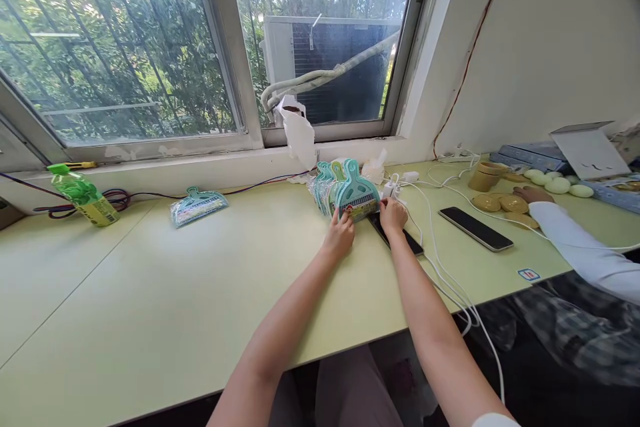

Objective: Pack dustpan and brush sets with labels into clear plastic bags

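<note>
While hands (341,235) (393,216) grip stack (356,191), wrappers (321,196) hold teal pieces (352,173).

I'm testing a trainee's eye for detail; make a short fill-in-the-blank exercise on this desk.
One teal pack lies to the ____ of the stack that the left hand and right hand touch.
The cap of the bottle is ____.
The co-worker's sleeve is ____.
Counting the one by the right hand, ____ dark phones show.

Missing words: left; green; white; two.
</note>
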Demonstrator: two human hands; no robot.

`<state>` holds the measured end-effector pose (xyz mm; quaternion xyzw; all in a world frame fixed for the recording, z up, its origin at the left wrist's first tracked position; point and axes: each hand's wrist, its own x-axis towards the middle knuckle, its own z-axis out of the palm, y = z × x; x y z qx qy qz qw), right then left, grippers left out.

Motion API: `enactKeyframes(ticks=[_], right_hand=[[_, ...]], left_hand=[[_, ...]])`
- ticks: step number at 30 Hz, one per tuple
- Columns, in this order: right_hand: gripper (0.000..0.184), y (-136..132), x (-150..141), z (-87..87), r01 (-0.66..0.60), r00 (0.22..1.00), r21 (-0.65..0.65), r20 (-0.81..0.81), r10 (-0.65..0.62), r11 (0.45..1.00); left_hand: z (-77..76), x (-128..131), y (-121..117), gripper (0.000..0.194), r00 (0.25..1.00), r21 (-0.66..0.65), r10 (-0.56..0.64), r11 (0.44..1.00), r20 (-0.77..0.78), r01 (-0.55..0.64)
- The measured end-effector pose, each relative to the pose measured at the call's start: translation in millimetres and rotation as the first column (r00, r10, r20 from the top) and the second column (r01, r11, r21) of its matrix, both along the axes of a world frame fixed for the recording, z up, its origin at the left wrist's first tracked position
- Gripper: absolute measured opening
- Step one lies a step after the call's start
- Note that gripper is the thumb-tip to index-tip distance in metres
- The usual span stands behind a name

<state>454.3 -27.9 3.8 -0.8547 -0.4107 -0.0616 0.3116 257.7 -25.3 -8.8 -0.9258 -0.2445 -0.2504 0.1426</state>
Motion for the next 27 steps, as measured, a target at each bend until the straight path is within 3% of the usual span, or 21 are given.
enactKeyframes(ticks=[7, 12, 16, 19, 27], right_hand=[[0.035, -7.9, -21.5, 9.1, -0.017, 0.997, -0.095, 0.075, 0.025, 0.995], [0.038, -8.8, -45.6, 13.6, 0.080, 0.989, -0.005, 0.122, -0.078, 0.997], [0.028, -6.7, -52.7, 13.4, -0.049, 0.997, -0.157, 0.043, 0.057, 0.986], [0.026, -5.2, -54.2, 8.3, -0.132, 0.989, -0.231, 0.035, 0.144, 0.964], [0.034, 2.9, -64.5, -5.4, -0.140, 0.984, -0.199, 0.077, 0.158, 0.970]], left_hand=[[3.0, -2.5, -0.7, 0.039, 0.999, -0.051, 0.006, 0.999, 0.048, -0.003], [2.0, -2.2, -1.5, 0.032, 0.996, -0.056, 0.052, 0.997, 0.070, -0.048], [0.1, -1.0, -2.6, 0.029, 0.962, -0.053, 0.201, 0.980, 0.183, -0.194], [-2.7, 1.1, -0.8, 0.022, 0.924, -0.155, 0.302, 0.950, 0.236, -0.271], [-11.2, 4.4, 11.3, 0.029, 0.930, -0.327, 0.305, 0.917, 0.205, -0.229]])
